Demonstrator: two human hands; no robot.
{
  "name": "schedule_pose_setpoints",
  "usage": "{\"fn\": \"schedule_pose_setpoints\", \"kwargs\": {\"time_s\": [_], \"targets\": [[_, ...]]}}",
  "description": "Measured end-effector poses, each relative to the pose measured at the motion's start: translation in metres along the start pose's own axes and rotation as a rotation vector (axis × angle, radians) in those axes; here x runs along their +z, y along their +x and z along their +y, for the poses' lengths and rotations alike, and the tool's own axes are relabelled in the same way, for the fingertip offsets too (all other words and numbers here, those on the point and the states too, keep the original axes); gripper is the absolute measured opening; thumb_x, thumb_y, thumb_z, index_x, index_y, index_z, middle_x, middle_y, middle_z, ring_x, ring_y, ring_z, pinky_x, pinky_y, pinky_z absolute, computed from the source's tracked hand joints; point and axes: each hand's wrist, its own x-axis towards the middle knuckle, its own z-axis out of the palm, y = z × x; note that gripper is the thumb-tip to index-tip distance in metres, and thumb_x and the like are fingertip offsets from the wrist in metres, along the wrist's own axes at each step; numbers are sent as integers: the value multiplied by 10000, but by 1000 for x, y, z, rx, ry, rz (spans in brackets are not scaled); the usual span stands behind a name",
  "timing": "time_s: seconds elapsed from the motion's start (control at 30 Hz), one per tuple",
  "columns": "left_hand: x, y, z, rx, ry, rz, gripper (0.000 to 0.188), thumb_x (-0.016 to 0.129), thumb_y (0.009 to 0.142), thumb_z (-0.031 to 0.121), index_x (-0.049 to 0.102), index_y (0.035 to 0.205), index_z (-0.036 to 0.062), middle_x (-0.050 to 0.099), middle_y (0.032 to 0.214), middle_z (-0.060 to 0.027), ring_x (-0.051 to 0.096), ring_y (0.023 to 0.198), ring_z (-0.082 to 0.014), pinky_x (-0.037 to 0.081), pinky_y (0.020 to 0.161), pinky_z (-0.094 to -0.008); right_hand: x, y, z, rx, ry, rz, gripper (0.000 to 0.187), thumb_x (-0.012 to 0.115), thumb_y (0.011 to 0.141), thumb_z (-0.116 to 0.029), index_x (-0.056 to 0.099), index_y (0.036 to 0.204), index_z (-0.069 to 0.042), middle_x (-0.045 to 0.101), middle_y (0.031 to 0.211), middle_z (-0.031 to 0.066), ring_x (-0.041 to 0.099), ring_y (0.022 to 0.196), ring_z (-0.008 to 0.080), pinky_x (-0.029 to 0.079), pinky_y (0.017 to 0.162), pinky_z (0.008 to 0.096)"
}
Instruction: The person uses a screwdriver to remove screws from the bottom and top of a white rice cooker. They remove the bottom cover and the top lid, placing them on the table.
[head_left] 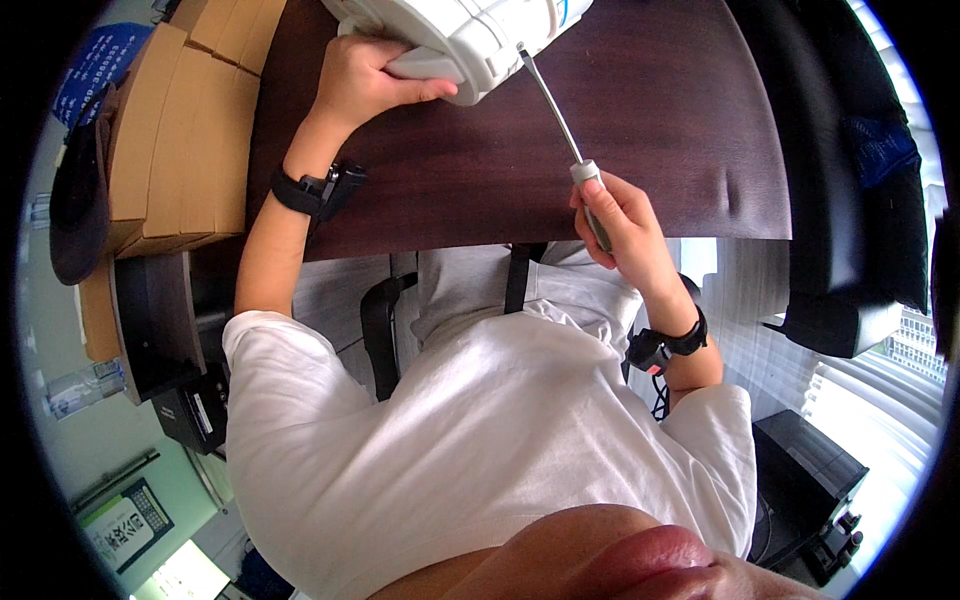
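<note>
A white rounded plastic appliance (475, 45) is held above the far part of the dark table, partly cut off by the top of the view; I cannot tell its exact kind. My left hand (365, 85) grips its left side, with the thumb stretched along the lower edge. My right hand (625, 220) is closed round the grey handle of a screwdriver (556, 112). The long metal shaft slants up and left, and its tip meets a small dark spot on the appliance's near side.
The dark brown wooden table (450, 190) spans the space before me. Cardboard boxes (195, 140) stand along its left side, with a dark cap (80, 200) hanging by them. A black padded seat (840, 180) lies to the right.
</note>
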Motion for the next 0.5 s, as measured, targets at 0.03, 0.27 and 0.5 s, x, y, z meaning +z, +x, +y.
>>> {"fn": "schedule_pose_setpoints", "kwargs": {"time_s": [0.03, 0.27, 0.5], "targets": [[0, 0, 0, 3, -1, 5, 557, 797, 649, 593, 703, 681, 44, 666, 620, -80, 670, 572, -231, 516, 538, -306, 0, 0, 0, -9, -5, -5, 408, 436, 1019, -435, 533, 930, -48, 479, 556, -13, 354, 383, 28, 254, 357, 177], [0, 1, 0, 37, 39, 30, 563, 796, 644, 599, 692, 664, 46, 658, 607, -76, 667, 570, -232, 516, 536, -309, 0, 0, -1, -7, -20, 12, 402, 438, 1021, -427, 537, 926, -49, 484, 562, -16, 361, 392, 19, 259, 362, 173], [1, 0, 0, 44, 40, 6, 550, 796, 649, 597, 663, 607, 65, 632, 557, -64, 648, 523, -213, 507, 511, -300, 1, -2, -12, 0, -250, 89, 342, 516, 1003, -352, 555, 876, -37, 506, 566, 0, 416, 422, 48, 303, 384, 210]]}}
